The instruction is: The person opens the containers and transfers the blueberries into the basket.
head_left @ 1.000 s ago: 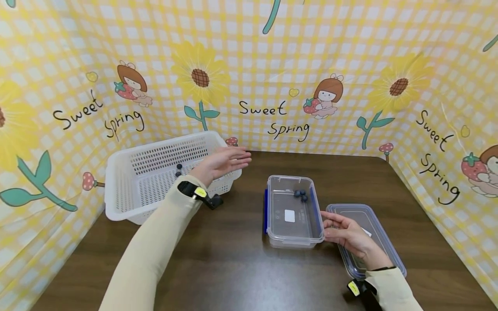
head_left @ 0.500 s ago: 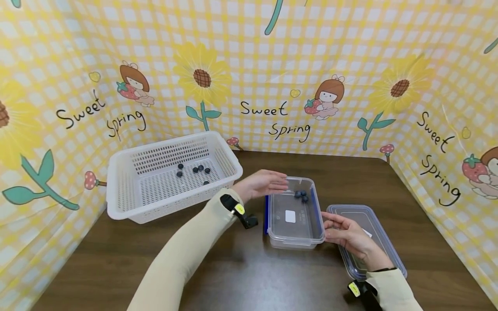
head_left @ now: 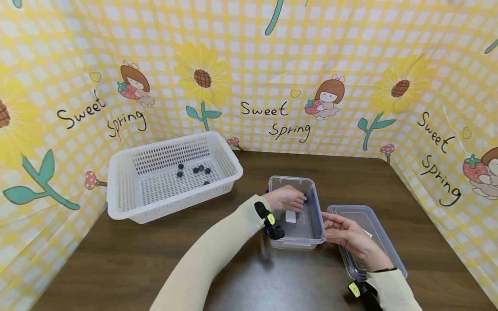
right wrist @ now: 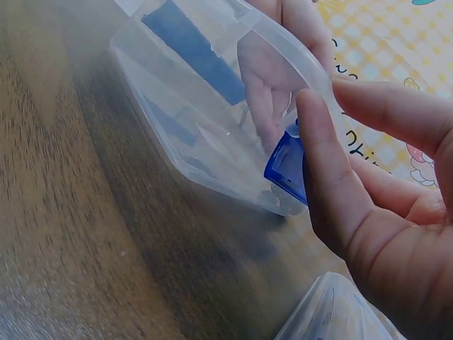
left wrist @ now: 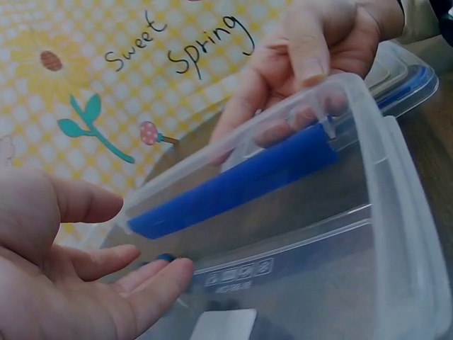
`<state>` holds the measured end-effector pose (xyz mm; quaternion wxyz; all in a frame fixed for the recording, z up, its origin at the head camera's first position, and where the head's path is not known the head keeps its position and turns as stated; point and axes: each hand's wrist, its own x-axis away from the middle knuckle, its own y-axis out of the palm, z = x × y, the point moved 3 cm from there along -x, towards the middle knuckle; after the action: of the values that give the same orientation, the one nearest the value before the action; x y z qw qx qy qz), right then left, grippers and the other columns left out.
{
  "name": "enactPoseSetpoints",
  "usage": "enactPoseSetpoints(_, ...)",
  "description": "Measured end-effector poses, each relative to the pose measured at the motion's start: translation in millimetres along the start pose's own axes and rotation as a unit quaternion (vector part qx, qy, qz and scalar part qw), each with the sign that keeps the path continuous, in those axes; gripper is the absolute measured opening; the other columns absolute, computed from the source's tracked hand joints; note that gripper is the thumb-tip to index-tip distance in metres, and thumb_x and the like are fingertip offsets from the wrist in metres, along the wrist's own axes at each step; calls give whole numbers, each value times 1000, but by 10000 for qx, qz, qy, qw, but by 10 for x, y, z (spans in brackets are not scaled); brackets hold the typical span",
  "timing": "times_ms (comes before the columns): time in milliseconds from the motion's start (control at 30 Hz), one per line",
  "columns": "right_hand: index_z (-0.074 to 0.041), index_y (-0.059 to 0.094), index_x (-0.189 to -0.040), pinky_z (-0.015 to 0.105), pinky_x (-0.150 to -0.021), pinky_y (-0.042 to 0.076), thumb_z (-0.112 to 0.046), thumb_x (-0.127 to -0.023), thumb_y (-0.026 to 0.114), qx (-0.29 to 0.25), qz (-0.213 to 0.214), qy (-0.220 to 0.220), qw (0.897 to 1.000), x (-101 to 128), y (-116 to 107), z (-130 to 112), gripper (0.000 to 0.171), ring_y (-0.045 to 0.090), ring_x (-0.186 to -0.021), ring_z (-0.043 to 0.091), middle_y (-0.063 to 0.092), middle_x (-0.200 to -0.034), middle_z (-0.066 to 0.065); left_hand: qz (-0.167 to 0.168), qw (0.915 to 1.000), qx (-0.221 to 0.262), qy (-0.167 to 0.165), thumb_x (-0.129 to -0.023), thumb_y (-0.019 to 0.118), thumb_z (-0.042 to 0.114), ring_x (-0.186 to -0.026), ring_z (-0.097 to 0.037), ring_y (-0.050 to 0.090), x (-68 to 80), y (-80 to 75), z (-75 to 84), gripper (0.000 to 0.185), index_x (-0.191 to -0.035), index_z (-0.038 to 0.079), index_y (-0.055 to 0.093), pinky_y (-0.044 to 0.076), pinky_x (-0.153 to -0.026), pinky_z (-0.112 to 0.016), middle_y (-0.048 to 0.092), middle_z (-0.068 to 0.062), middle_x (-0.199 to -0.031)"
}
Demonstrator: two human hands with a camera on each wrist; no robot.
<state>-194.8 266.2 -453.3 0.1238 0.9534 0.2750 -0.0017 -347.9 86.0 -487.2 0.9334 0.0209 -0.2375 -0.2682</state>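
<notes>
White basket [head_left: 155, 172] at 9 o'clock on counter [head_left: 116, 259], w/ blueberries [head_left: 194, 169] inside. Left hand [head_left: 285, 199] at centre, in clear container [head_left: 311, 235], grip relaxed wide, fingers [left wrist: 152, 287] touching dark berry [left wrist: 165, 258]. Right hand [head_left: 346, 235] at 3 o'clock, straight-fingered grip against container's blue latch [right wrist: 289, 166]; lid [head_left: 383, 242] beneath.

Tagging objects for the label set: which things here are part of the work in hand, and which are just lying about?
In use:
- clear container: left hand inside it, right hand at its side
- blueberries in the container, at the left fingertips
- white basket with more berries

Lying about:
- lid under the right hand
- table
- printed backdrop
</notes>
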Motion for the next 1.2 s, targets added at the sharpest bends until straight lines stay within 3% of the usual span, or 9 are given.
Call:
enactPoseSetpoints(100, -1, 49, -142, 31, -84, 59, 15, -93, 54, -6, -14, 13, 10000, 10, -7, 8, 52, 67, -94, 15, 62, -106, 7, 550, 9985, -28, -21, -94, 59, 1, -116, -40, 59, 376, 246, 140, 28, -118, -12, 58, 52, -99, -44, 55, -31, -126)
enactPoseSetpoints(200, 2, 47, -144, 31, -85, 59, 14, -94, 54, 37, -2, 43, 10000, 17, -10, 12, 52, 67, -93, 15, 62, -106, 8, 898, 9959, -39, 97, -94, 57, 1, -119, -40, 57, 558, 389, 202, 27, -117, -12, 56, 51, -100, -44, 54, -28, -129)
enactPoseSetpoints(467, 2, 46, -144, 31, -85, 59, 13, -94, 55, 87, 53, 101, 9999, 7, -21, 21, 52, 66, -93, 15, 62, -106, 6, 1290, 9915, -40, 147, -92, 60, 1, -107, -31, 63, 476, 412, 172, 14, -105, -5, 59, 57, -92, -40, 63, -17, -108)
enactPoseSetpoints(600, 1, 47, -144, 31, -85, 59, 13, -94, 54, 49, 68, 119, 9999, 15, -30, 15, 52, 66, -94, 15, 62, -106, 6, 1192, 9927, 135, 102, -92, 60, 1, -103, -30, 65, 458, 402, 177, 17, -107, -6, 59, 58, -90, -39, 63, -16, -103)
enactPoseSetpoints(833, 4, 44, -145, 31, -85, 59, 13, -94, 54, 76, 66, 124, 9999, 15, -32, 8, 52, 66, -94, 15, 62, -106, 6, 1049, 9934, 454, 59, -93, 59, 2, -114, -34, 61, 422, 380, 204, 32, -123, -10, 53, 56, -93, -39, 61, -20, -110)
enactPoseSetpoints(967, 3, 45, -145, 31, -86, 58, 13, -95, 54, 41, 66, 170, 9998, 6, -25, 5, 52, 66, -94, 15, 63, -106, 6, 935, 9941, 548, 7, -93, 58, 2, -116, -34, 59, 394, 345, 201, 32, -123, -10, 52, 54, -96, -39, 61, -20, -108)
enactPoseSetpoints(1133, 3, 45, -144, 31, -86, 59, 13, -94, 54, 17, 71, 184, 9998, -1, -21, 9, 52, 66, -94, 15, 63, -105, 6, 809, 9959, 408, -64, -95, 57, -1, -103, -28, 63, 405, 344, 196, 15, -106, -11, 60, 55, -95, -38, 61, -16, -95)
enactPoseSetpoints(1200, 2, 46, -144, 31, -85, 59, 14, -94, 54, 3, 70, 180, 9998, -4, -23, 12, 52, 66, -94, 15, 63, -105, 5, 741, 9966, 358, -31, -94, 56, -5, -92, -24, 63, 436, 357, 213, 7, -92, -9, 62, 55, -95, -38, 59, -12, -87)
